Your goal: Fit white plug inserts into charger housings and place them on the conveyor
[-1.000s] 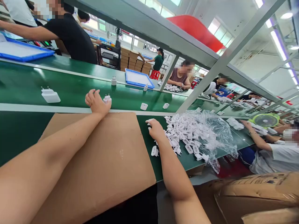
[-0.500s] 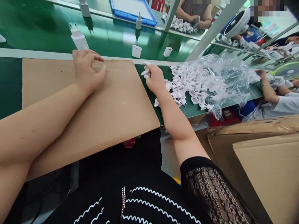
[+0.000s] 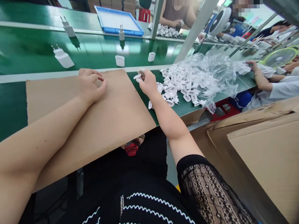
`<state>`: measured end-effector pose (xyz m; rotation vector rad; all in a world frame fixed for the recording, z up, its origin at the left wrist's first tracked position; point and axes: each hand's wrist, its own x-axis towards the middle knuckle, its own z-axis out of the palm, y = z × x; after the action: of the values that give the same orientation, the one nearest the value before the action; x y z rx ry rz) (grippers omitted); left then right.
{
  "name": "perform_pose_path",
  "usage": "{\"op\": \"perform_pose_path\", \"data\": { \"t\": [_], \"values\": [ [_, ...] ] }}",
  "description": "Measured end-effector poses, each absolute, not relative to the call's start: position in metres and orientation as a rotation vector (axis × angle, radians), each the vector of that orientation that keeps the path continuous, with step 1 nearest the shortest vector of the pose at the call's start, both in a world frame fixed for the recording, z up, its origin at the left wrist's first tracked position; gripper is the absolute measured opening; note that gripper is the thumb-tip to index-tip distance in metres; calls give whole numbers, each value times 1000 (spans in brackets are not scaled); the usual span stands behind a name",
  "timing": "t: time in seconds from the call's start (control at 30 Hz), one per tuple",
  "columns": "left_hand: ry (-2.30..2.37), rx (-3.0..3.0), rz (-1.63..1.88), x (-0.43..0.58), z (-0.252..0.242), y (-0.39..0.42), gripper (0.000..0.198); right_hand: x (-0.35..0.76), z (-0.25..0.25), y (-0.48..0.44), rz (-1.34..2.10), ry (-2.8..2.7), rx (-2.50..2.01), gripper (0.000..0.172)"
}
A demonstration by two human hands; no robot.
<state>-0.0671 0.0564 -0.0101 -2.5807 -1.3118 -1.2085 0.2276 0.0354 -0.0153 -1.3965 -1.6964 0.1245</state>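
My left hand (image 3: 92, 85) is over a flat cardboard sheet (image 3: 116, 105), fingers curved and apart, with nothing visible in it. Just beyond it, a white two-pin plug charger (image 3: 63, 58) lies on the green belt (image 3: 93, 57). My right hand (image 3: 149, 83) is closed on a small white plastic charger part (image 3: 137, 76) at the sheet's right edge; the fingers partly cover it. Beside that hand spreads a heap of white charger parts (image 3: 173, 90), some showing pins and some hollow shells.
More white chargers (image 3: 120, 61) stand spaced along the belt. A clear plastic bag (image 3: 217, 74) lies over the heap. Beyond are a blue-rimmed tray (image 3: 119, 21) and slanted metal posts (image 3: 191, 31). Large cardboard boxes (image 3: 263, 149) are at right. A co-worker's arm (image 3: 263, 81) reaches in there.
The view has shifted, and the chargers on the belt sit further left. My left hand, earlier overlapping the nearest charger, is now apart from it. My right hand still holds the white part.
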Motion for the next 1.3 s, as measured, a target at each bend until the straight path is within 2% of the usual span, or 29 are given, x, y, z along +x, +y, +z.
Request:
{"op": "perform_pose_path", "data": {
  "t": [0.17,0.37,0.5,0.6,0.7,0.77,0.83,0.93,1.0,1.03,1.17,1.3],
  "values": [
    [-1454,-2544,-1218,-69,-7,53,35,216,1,15,181,-1596,-1556,36],
    [-1709,-2578,-1038,-74,-7,51,34,205,8,8,473,-1654,-1483,33],
    [-1696,-2525,-1044,-66,3,75,36,194,14,-2,572,-1826,-1490,24],
    [-1823,-2437,-1051,-42,18,111,48,189,20,-11,560,-1917,-1473,31],
    [-2124,-2298,-1037,-10,27,149,76,187,25,-15,524,-2040,-1466,41],
    [-2273,-2229,-1030,6,26,167,85,186,25,-16,522,-2105,-1466,43],
    [-2307,-2213,-1050,15,23,179,75,185,24,-15,562,-2097,-1431,36],
    [-2202,-2312,-1067,14,21,181,54,186,21,-13,643,-1999,-1395,16],
    [-2077,-2460,-1042,6,24,171,50,189,21,-11,623,-1944,-1401,10],
    [-2010,-2545,-1025,1,27,163,49,191,22,-10,594,-1920,-1401,12],
    [-1618,-3016,-785,-25,40,114,51,198,26,-2,582,-1694,-1372,39],
    [-1349,-3334,-487,-43,51,61,49,195,28,1,934,-1346,-1257,36]
  ]
}}
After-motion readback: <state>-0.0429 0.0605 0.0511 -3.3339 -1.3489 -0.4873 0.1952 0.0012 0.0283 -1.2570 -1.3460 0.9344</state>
